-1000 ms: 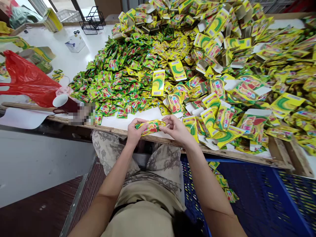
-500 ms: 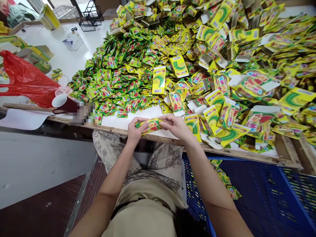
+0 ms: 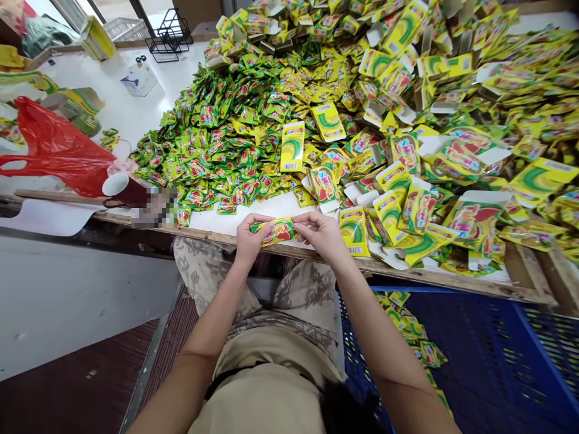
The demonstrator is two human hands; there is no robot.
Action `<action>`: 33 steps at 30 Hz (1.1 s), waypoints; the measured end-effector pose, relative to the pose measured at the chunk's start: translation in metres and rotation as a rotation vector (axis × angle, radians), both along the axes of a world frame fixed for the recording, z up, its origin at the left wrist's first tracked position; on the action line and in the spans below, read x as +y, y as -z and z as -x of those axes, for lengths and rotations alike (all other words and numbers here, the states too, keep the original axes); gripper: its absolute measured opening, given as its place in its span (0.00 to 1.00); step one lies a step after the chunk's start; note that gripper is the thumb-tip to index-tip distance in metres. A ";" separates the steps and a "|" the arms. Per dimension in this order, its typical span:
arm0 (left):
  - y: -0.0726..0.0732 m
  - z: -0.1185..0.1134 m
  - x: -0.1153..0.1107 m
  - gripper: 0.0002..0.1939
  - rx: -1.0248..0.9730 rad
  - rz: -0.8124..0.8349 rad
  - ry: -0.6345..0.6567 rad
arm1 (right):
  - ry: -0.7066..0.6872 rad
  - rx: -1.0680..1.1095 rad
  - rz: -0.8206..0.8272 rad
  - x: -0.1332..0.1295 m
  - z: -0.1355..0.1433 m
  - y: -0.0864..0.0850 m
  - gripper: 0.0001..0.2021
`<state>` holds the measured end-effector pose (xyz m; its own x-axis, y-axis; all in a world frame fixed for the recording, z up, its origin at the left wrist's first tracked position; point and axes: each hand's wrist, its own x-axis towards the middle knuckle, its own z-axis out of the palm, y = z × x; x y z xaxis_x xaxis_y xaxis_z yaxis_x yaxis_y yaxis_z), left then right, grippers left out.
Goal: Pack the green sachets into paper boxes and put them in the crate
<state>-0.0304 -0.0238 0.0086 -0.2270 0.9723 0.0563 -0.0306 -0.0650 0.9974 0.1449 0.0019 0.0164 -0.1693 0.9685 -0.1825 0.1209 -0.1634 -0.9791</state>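
Note:
Between my two hands, over the table's front edge, is a small yellow and green candy box [image 3: 278,231] lying sideways with its printed front up. My left hand [image 3: 249,240] grips its left end, thumb on the front. At the right end, my right hand [image 3: 320,234] has thumb and fingertips pinched on the box's edge; the flap there is mostly hidden by the fingers. Just beyond lies a heap of small green candy packets [image 3: 203,138]. Yellow boxes, one of them a flat yellow box [image 3: 353,231], lie right beside my right hand.
A dark red mug [image 3: 123,189] and a red plastic bag [image 3: 58,150] sit at the left. A black wire rack [image 3: 168,37] stands behind. Piled boxes [image 3: 474,217] fill the right side. Below the wooden edge is a blue crate [image 3: 470,355] containing several yellow boxes.
My right fingers have shifted slightly at the box's right end; my left hand keeps its grip. The whole view has moved a little, showing more of the crate's contents.

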 end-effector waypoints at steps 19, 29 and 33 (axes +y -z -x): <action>0.002 -0.010 0.001 0.28 -0.073 0.050 0.123 | 0.314 -0.027 -0.087 -0.007 0.000 0.000 0.13; 0.009 -0.006 0.002 0.26 0.015 0.038 0.147 | -0.083 0.236 0.266 -0.003 -0.014 -0.002 0.19; 0.008 -0.005 0.001 0.25 -0.018 0.049 0.164 | -0.086 0.256 0.290 -0.003 -0.015 -0.005 0.20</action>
